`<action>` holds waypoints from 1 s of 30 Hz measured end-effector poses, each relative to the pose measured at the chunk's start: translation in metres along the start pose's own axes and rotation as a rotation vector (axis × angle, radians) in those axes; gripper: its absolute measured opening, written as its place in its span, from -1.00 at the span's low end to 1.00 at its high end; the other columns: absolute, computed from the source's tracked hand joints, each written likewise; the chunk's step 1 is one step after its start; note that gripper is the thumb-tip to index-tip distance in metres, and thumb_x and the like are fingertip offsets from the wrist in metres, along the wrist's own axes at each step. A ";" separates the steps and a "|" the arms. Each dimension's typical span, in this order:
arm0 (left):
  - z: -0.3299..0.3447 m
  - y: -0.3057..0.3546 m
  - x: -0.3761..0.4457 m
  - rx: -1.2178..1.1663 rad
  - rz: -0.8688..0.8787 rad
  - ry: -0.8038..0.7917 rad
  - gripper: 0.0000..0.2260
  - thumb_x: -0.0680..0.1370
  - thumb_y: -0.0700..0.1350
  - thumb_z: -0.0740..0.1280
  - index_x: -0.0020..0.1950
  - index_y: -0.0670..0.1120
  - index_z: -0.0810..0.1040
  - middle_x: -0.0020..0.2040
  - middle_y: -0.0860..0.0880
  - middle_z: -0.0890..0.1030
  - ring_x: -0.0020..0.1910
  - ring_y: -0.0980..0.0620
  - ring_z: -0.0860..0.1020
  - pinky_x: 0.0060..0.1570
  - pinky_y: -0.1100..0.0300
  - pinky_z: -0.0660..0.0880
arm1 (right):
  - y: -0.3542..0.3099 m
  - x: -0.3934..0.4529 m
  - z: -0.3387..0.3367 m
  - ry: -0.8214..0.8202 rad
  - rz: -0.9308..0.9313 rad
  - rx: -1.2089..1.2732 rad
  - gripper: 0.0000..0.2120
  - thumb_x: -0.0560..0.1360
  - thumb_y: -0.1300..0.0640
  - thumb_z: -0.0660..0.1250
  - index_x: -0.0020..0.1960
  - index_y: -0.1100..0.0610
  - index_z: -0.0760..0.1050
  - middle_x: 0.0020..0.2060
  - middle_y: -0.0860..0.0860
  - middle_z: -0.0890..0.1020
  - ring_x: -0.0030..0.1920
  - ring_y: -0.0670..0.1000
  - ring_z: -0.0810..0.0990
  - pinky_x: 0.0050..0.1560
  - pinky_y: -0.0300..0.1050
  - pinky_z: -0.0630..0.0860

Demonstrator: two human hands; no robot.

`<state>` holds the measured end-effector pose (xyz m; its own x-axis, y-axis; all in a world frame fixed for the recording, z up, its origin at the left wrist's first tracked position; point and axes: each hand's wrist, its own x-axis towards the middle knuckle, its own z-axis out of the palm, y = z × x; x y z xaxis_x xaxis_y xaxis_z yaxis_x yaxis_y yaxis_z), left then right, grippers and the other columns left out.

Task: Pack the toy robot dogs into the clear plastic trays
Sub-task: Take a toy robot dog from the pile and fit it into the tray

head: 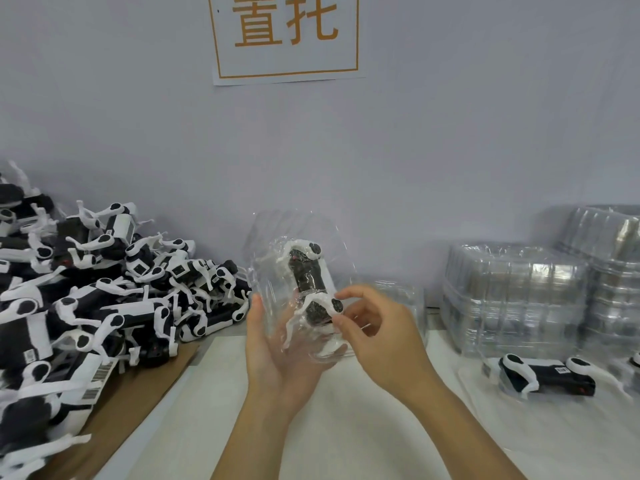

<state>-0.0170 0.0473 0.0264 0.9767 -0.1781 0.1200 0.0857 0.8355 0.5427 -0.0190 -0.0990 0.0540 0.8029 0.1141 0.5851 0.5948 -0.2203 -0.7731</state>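
A clear plastic tray (273, 244) is held up above the table at the centre, with a black and white toy robot dog (306, 271) lying in it. My left hand (277, 355) cradles the tray from below and behind, thumb along its left edge. My right hand (377, 330) pinches the dog's near end at the tray's right side. A large heap of loose robot dogs (104, 292) covers the left of the table. Another dog (543, 375) lies in a tray at the right.
Stacks of clear trays (512, 292) stand at the right against the wall, with a taller stack (609, 258) behind them. Brown cardboard (138, 393) lies under the heap. A white sheet (346, 427) covers the table in front. A paper sign (287, 36) hangs on the wall.
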 end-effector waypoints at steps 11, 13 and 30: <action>-0.007 0.001 0.000 0.056 0.011 -0.059 -0.21 0.45 0.43 0.29 0.48 -0.10 0.44 0.46 -0.34 0.39 0.46 -0.40 0.33 0.44 -0.39 0.15 | -0.006 0.001 -0.006 -0.040 -0.014 0.010 -0.72 0.42 0.24 0.51 -0.08 -0.13 0.58 -0.30 -0.10 0.61 -0.30 -0.12 0.58 -0.32 -0.34 0.45; -0.006 0.001 -0.001 0.049 0.015 -0.040 -0.20 0.43 0.43 0.33 0.47 -0.11 0.45 0.48 -0.35 0.36 0.46 -0.40 0.34 0.43 -0.39 0.17 | -0.007 0.000 -0.007 -0.047 -0.015 0.013 -0.73 0.42 0.23 0.52 -0.09 -0.13 0.58 -0.30 -0.09 0.61 -0.30 -0.11 0.59 -0.33 -0.33 0.46; -0.002 0.001 -0.002 0.083 0.042 0.042 -0.22 0.38 0.38 0.39 0.41 -0.12 0.50 0.44 -0.33 0.42 0.41 -0.39 0.39 0.34 -0.41 0.27 | -0.008 0.004 -0.015 -0.086 -0.105 -0.129 -0.74 0.35 0.18 0.50 -0.15 -0.12 0.51 -0.32 -0.07 0.61 -0.36 -0.10 0.56 -0.34 -0.40 0.40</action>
<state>-0.0186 0.0500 0.0251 0.9867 -0.1199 0.1098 0.0293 0.7954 0.6054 -0.0205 -0.1115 0.0661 0.7407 0.2242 0.6333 0.6695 -0.3251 -0.6679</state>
